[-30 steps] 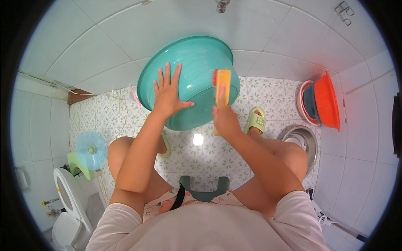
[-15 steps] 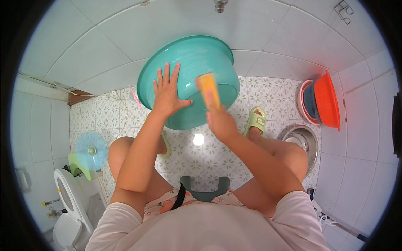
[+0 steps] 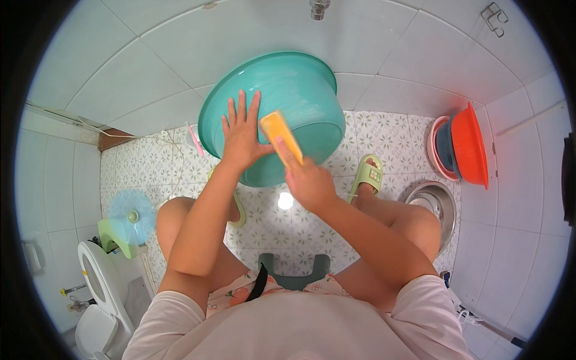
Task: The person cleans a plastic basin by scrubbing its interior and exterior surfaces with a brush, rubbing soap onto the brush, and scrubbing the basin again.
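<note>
Pale tiles lined the wall (image 3: 372, 48) of the small washroom, and a leaf-patterned floor (image 3: 258, 240) spread below it. A large green basin (image 3: 294, 93) stood tipped on its side there, its rim toward the wall and its base toward the person, directly ahead of both hands. The left hand (image 3: 240, 141) lay on the basin's outer side, fingers fanned wide and thumb stretched out. The right hand (image 3: 310, 183) was closed around a yellow brush (image 3: 279, 133), index finger extended along its back; the brush lay over the basin, just beside the left thumb. To the right, an orange basin (image 3: 470, 146) leaned by the side wall.
</note>
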{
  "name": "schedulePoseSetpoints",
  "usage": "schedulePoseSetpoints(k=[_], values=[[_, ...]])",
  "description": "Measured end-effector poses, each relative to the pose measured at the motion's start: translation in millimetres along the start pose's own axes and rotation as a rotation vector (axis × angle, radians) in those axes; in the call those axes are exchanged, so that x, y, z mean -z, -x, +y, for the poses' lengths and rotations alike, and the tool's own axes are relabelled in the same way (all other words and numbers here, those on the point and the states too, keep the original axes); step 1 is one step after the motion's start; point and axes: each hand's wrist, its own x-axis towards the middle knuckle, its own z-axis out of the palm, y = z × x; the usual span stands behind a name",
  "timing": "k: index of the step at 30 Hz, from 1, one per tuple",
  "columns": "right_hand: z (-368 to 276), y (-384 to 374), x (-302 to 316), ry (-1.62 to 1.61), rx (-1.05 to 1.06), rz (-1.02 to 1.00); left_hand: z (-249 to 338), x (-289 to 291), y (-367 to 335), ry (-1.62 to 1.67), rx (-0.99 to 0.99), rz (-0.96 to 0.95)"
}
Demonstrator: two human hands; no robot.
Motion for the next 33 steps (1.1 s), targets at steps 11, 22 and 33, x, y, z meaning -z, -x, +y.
schedulePoseSetpoints(k=[11,22,33], values=[[-3.3,-14.0,28.0,-0.110,-0.163,0.034,-1.4,-0.2,-1.0,0.004,-0.004,0.051],[3.8,-19.2,62.0,0.005,-0.117,-0.007,10.0,-5.0,4.2,0.010,-0.055,0.070],[-3.3,-20.0,70.2,0.063,-0.066,-0.071,10.1,-5.7,7.8,0.062,-0.107,0.123]])
